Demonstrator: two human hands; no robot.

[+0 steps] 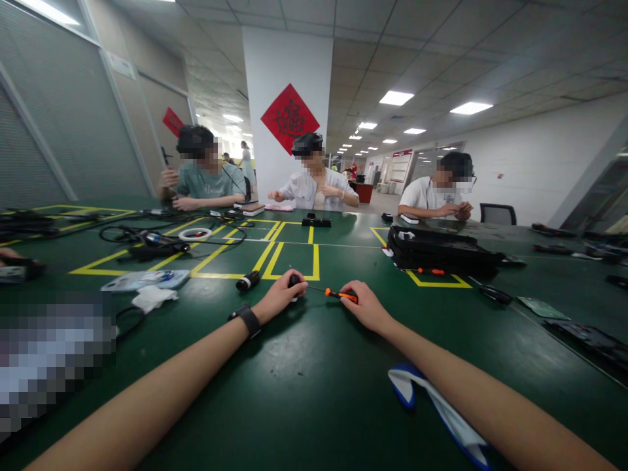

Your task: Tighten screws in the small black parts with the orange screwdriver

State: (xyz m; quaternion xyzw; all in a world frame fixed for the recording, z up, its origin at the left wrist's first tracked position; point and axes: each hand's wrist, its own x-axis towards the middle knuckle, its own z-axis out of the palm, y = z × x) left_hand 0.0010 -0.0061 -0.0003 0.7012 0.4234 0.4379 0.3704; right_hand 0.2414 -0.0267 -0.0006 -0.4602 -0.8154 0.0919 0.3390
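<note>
Holding one screwdriver (337, 294), one black object (294, 280)

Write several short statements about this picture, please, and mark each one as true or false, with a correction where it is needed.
1. The right hand holds an orange-and-black screwdriver. True.
2. The left hand is empty. False: it holds a small dark object.
3. The screwdriver's shaft points toward the left hand. True.
4. The dark wristband is on the right wrist. False: the dark wristband is on the left wrist.
5. The tape markings on the table are red. False: they are yellow.
6. A red diamond-shaped sign is on the white pillar. True.
</note>
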